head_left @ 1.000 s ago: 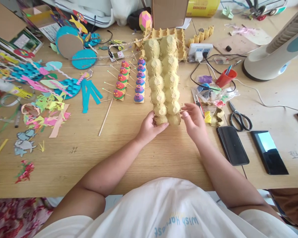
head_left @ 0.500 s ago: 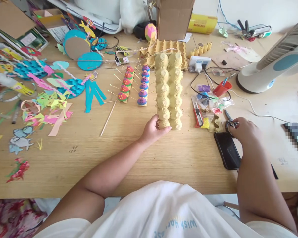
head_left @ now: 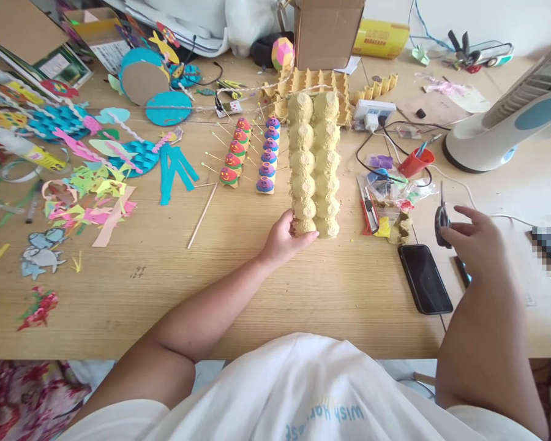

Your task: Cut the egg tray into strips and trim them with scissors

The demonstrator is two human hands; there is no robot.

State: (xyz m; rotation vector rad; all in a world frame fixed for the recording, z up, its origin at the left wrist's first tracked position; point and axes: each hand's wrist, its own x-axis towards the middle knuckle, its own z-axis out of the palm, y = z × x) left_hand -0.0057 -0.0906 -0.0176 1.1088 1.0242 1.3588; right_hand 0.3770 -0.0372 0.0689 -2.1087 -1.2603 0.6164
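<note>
While the left hand clasps the bumpy, two-row yellow carton, the half-open right hand holds scissors.

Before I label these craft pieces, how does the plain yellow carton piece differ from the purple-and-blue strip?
The yellow carton piece has two rows of bumps; the purple-and-blue strip has one. The yellow carton piece is plain and longer, while the purple-and-blue strip is coloured with face-like marks. The left hand grips the yellow carton piece; no hand touches the purple-and-blue strip. Both are bumpy and elongated.
</note>
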